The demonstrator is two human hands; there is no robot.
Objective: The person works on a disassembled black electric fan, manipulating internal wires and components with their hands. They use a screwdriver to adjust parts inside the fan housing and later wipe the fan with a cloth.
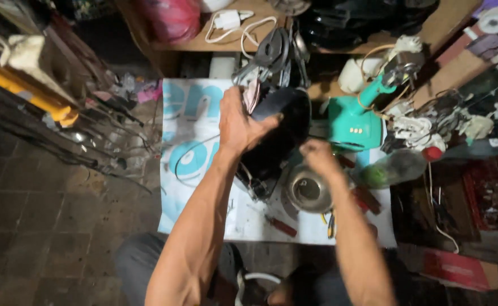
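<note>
Nearest, the left hand (239, 126) clamped the black appliance housing (280, 133) mid-sheet, likely rigid, bulky, best gripped by its rim, while the right hand (320, 157), curled, blurred, hovered beside it, grip uncertain.

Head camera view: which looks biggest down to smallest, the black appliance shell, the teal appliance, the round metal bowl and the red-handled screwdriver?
1. Black appliance shell, held by the left hand.
2. Teal appliance.
3. Round metal bowl, below the right hand.
4. Red-handled screwdriver.
</note>
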